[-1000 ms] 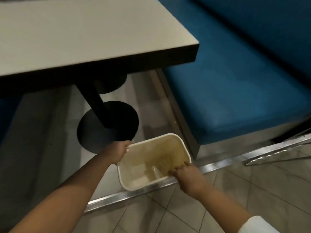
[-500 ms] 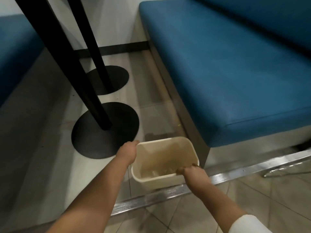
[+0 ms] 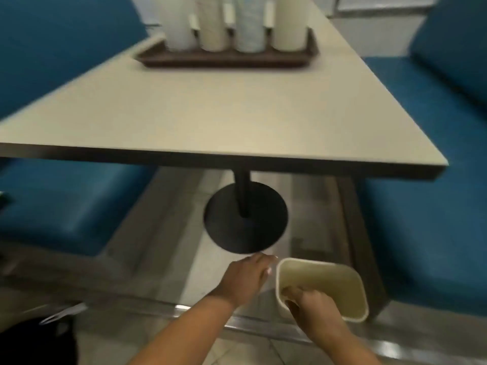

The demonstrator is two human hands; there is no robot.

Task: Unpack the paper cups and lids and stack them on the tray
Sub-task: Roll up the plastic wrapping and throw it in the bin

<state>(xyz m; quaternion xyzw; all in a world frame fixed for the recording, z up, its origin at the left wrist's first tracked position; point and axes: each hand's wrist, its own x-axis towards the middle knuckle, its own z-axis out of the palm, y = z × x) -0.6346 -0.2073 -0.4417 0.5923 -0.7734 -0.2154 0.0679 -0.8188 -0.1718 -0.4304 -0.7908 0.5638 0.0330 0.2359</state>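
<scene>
A dark brown tray (image 3: 226, 59) sits at the far end of the table and carries several tall stacks of white and cream cups and lids (image 3: 232, 22). Low down near the floor, a cream plastic bin (image 3: 340, 285) shows its open top. My right hand (image 3: 313, 306) grips the bin's near rim. My left hand (image 3: 245, 277) hovers just left of the bin with fingers spread, holding nothing. The frame is blurred by motion.
A beige table (image 3: 210, 114) on a black round pedestal base (image 3: 246, 217) stands ahead. Blue bench seats (image 3: 427, 233) flank it on both sides. A metal floor strip (image 3: 263, 325) runs under my arms. A dark object (image 3: 34, 341) lies at bottom left.
My head has lifted, bringing the tabletop and tray into view. My left hand has let go of the bin's left rim. My right hand still holds the bin.
</scene>
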